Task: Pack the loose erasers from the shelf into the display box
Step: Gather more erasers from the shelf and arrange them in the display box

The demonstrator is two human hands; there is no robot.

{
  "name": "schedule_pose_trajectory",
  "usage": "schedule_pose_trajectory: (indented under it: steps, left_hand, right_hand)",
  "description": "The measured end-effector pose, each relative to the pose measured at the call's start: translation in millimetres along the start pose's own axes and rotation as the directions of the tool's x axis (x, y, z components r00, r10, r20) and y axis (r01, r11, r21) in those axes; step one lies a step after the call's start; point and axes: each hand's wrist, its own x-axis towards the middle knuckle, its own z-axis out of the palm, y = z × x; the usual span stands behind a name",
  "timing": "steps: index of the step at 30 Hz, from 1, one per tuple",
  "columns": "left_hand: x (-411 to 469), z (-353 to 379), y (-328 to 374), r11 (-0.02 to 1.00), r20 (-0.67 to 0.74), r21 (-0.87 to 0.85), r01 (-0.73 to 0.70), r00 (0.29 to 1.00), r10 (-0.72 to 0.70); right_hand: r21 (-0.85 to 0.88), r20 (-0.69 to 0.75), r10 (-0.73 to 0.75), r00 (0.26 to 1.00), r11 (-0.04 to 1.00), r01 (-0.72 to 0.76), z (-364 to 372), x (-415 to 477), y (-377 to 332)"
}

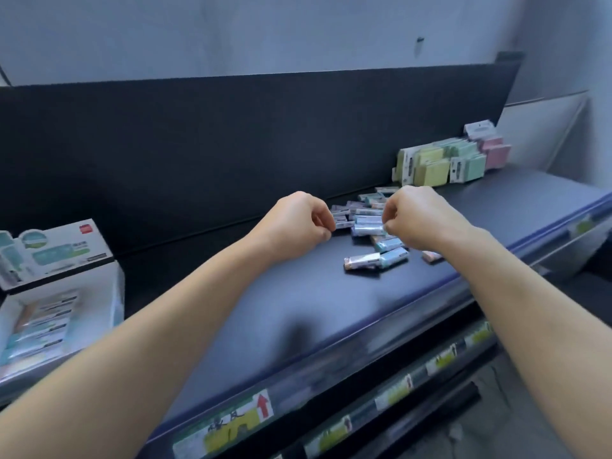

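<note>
Blue erasers (364, 229) between curled fingers (322, 221)

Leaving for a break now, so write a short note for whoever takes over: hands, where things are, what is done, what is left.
Left hand: pinches an eraser at the pile's left edge.
Right hand: pinches a blue eraser on the pile's right side.
Loose erasers: heaped mid-shelf, with a few strays nearer the front edge.
Display box: at the far left of the shelf, lid up.
Done: the box already holds rows of erasers.
Left: carry the two pinched erasers, then the rest of the pile and the strays, over into the box.
</note>
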Motion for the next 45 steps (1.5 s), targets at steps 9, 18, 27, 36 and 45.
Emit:
schedule_pose_trajectory:
  steps: [9, 18, 27, 36, 45]
  left_hand:
    - [76.5, 66.7, 26.5, 0.992, 0.004, 0.059, 0.116, 0.993, -0.116]
    - [99.1, 86.3, 23.6, 0.949, -0.014, 0.258, 0.180, 0.983, -0.183]
    - [106.0, 88.4, 15.1, 0.904, 0.059, 0.424, 0.054, 0.994, -0.088]
    - [103.6, 65.5, 3.2, 0.956, 0.005, 0.294, 0.015, 1.000, -0.018]
    - [95.6, 36.7, -24.2, 0.989, 0.021, 0.101, 0.108, 0.994, -0.111]
  right_hand:
    - [0.040, 0.063, -0.016, 0.998, 0.999, 0.013, -3.9, 53.4, 93.8]
    - [0.096, 0.125, -0.102, 0.987, 0.991, 0.090, 12.4, 84.1, 115.9]
    - [0.106, 0.164, -0.154, 0.974, 0.985, 0.138, 17.7, 89.6, 99.1]
    - [0.109, 0.168, -0.176, 0.970, 0.981, 0.159, 19.5, 105.0, 69.6]
    - [0.046, 0.238, -0.189, 0.953, 0.982, 0.183, 42.0, 127.7, 36.3]
